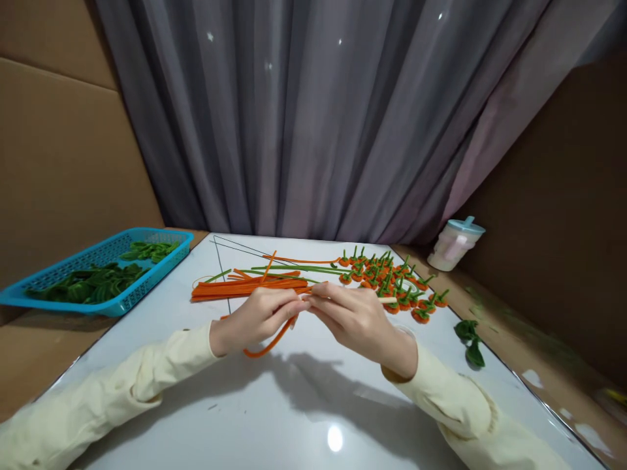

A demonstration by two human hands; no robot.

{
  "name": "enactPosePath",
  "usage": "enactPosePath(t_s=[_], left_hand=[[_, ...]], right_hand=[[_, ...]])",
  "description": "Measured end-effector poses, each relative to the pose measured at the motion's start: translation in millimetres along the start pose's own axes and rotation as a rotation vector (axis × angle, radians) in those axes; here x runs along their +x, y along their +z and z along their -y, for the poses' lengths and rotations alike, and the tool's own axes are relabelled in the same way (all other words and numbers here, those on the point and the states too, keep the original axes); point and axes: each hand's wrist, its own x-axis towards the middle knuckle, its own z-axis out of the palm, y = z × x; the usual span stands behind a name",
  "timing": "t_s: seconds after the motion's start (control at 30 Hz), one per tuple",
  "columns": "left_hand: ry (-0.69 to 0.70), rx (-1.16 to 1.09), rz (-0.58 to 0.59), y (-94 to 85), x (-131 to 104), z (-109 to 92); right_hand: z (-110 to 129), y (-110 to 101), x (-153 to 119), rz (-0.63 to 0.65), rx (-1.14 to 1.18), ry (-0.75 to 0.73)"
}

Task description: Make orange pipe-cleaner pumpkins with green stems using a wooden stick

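Observation:
My left hand is closed, its fingertips pinching an orange pipe cleaner. One part of the pipe cleaner hangs in a curve below the hand, and its upper part is hidden by my fingers. My right hand is closed too, with its fingertips meeting those of the left. Out past its knuckles pokes the end of a pale stick; the rest of the stick is covered by the hand. Just behind my left hand lies a bundle of orange pipe cleaners.
Small orange pieces with green stems cluster at the back right of the white table. Green pipe cleaners lie behind the bundle. A blue basket of green pieces is left. Green leaf shapes and a lidded cup are right.

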Motion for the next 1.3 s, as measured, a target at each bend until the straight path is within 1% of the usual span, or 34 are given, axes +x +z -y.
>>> enactPosePath(t_s=[0.07,0.23,0.37,0.47,0.57,0.73,0.83,0.97,1.07,1.17,1.23,1.3], left_hand=[[0.031,0.050,-0.025,10.1,-10,7],[0.212,0.253,-0.071,31.3,-29,22],[0.316,0.407,-0.076,41.3,-38,30],[0.343,0.463,-0.077,47.2,-44,34],[0.341,0.425,-0.059,52.1,-49,36],[0.383,0.373,-0.025,55.3,-53,38],[0.436,0.400,-0.039,54.8,-53,40],[0.492,0.467,-0.082,54.5,-51,44],[0.452,0.469,-0.105,53.4,-48,47],[0.313,0.387,-0.156,48.1,-41,47],[0.201,0.294,-0.214,41.1,-35,45],[0.116,0.198,-0.286,32.4,-29,41]], right_hand=[[6,5,-6,0.047,-0.007,-0.003],[18,20,-27,0.117,0.054,0.010],[26,30,-42,0.105,0.070,-0.013],[30,37,-50,0.101,0.057,-0.055],[33,43,-57,0.096,0.038,-0.117],[35,49,-65,0.041,0.068,-0.192],[36,49,-66,0.041,0.096,-0.204],[32,48,-62,0.049,0.085,-0.176],[24,46,-54,0.060,0.080,-0.130],[17,41,-47,0.051,0.061,-0.041],[16,37,-43,-0.018,0.057,0.023],[20,35,-40,-0.110,0.155,0.141]])
